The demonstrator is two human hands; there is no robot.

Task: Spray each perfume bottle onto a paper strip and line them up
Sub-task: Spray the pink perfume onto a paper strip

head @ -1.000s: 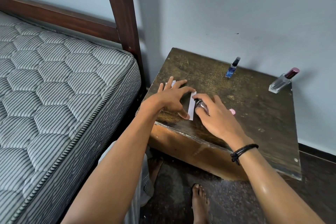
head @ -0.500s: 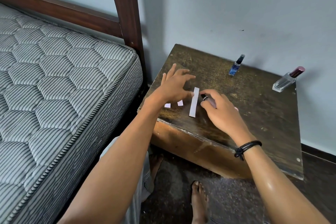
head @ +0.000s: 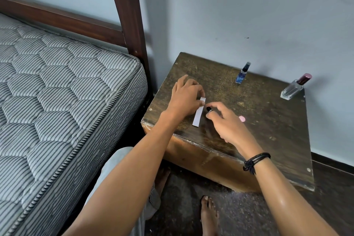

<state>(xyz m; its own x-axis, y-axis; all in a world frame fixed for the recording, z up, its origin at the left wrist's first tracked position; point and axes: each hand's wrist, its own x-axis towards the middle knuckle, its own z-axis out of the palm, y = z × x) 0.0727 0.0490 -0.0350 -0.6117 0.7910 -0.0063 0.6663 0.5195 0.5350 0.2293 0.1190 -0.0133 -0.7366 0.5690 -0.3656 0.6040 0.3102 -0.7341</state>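
Paper strip point(head: 198, 114), scuffed wooden table point(head: 268, 124)

Single head-worn wide-angle view, looked forward and down, close over the worn dark wooden tabletop point(head: 258, 120), striped grey mattress point(head: 57, 101) at left.

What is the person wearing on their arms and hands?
No sleeves show: both forearms are bare. The right wrist, behind the right hand, wears a black cord bracelet of several strands with a knot. The left hand and its wrist wear nothing that shows.
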